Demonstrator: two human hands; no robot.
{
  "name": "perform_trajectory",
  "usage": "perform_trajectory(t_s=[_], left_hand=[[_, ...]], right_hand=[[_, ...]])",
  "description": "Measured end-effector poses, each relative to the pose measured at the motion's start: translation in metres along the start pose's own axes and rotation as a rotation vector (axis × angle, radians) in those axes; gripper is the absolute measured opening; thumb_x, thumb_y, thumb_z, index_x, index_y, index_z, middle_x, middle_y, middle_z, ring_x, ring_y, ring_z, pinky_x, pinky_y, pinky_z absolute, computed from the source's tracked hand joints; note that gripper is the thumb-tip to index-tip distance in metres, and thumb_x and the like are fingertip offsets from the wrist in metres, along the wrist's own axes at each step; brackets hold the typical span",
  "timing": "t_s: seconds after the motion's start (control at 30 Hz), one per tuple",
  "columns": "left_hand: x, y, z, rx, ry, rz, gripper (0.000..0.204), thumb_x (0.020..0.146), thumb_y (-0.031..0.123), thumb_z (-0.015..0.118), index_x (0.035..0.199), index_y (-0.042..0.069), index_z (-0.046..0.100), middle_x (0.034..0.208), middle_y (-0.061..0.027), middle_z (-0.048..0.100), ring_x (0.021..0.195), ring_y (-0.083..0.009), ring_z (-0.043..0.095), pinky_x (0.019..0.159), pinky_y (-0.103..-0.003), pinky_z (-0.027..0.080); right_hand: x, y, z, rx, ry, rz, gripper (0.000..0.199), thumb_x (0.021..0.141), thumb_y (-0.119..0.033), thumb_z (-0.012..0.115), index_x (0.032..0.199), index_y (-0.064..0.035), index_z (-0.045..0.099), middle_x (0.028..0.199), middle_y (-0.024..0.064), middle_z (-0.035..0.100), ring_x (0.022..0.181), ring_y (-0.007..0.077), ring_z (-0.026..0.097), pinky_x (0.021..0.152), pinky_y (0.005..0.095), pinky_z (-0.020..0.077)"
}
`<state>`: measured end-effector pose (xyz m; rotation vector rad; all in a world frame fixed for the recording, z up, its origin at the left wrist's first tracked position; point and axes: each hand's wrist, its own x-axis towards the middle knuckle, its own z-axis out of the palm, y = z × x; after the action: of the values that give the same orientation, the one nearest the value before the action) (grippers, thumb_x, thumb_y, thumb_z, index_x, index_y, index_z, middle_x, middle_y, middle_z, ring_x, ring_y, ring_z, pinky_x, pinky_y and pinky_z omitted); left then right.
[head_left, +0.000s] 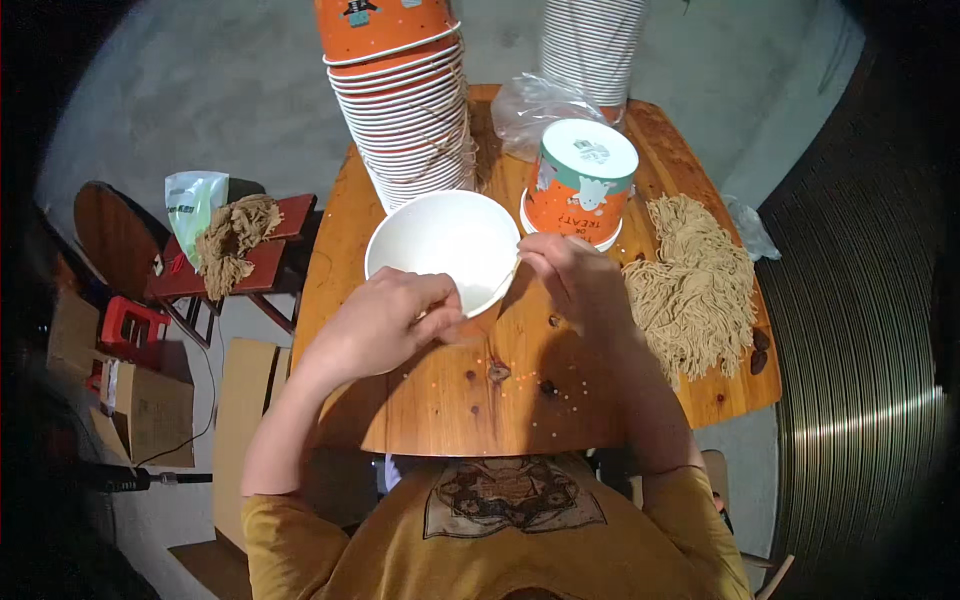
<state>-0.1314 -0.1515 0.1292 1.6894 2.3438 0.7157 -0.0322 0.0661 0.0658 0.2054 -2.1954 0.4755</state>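
Note:
A paper bucket (440, 236) with a white inside stands in front of me, its open mouth tilted toward me. At its near rim my left hand (385, 322) is closed, thumb outside and fingers over the edge; the fingertips are slightly blurred. My right hand (575, 278) pinches a thin tan cord (512, 274) at the bucket's right rim. Where the cord's other end goes is hidden. Just beyond the right hand, an orange paper bucket (583, 185) sits upside down with its white base up. Right of it lies a heap of tan cords (695, 290).
A tall stack of orange paper buckets (400, 120) with cords hanging off it rises behind the bucket. Another stack (592, 50) and a clear plastic bag (535, 108) are at the wooden table's (480, 425) far end. Left are a bench (265, 262) with more cord and cardboard boxes (150, 415).

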Motion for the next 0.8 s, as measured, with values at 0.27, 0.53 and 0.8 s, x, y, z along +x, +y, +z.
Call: perform_trajectory(t_s=[0.27, 0.53, 0.8], left_hand=[[0.029, 0.007, 0.041, -0.328, 0.315, -0.226, 0.026, 0.086, 0.027, 0.062, 0.095, 0.002, 0.059, 0.082, -0.0187, 0.063, 0.079, -0.0335, 0.063, 0.07, -0.041, 0.048], [0.039, 0.018, 0.049, -0.269, 0.3, -0.254, 0.014, 0.085, 0.015, 0.056, 0.084, 0.002, 0.052, 0.077, -0.019, 0.061, 0.073, -0.0375, 0.06, 0.066, -0.045, 0.047], [0.024, 0.019, 0.038, -0.175, 0.178, -0.207, 0.011, 0.082, 0.013, 0.054, 0.083, 0.003, 0.05, 0.074, -0.0173, 0.061, 0.071, -0.0374, 0.06, 0.064, -0.046, 0.046]], right_hand=[[0.007, -0.005, 0.009, 0.164, -0.046, 0.026, 0.017, 0.088, -0.013, 0.057, 0.104, -0.0113, 0.05, 0.086, 0.0074, 0.06, 0.075, 0.0286, 0.062, 0.063, 0.0371, 0.0509], [0.007, -0.01, 0.008, 0.206, 0.014, -0.014, 0.014, 0.089, -0.011, 0.056, 0.102, -0.0096, 0.05, 0.084, 0.0092, 0.06, 0.075, 0.0277, 0.062, 0.064, 0.0368, 0.0502], [0.014, -0.012, 0.007, 0.268, 0.188, 0.233, 0.008, 0.09, -0.012, 0.055, 0.092, -0.0041, 0.055, 0.082, 0.0107, 0.061, 0.071, 0.0269, 0.062, 0.065, 0.0347, 0.0491]])
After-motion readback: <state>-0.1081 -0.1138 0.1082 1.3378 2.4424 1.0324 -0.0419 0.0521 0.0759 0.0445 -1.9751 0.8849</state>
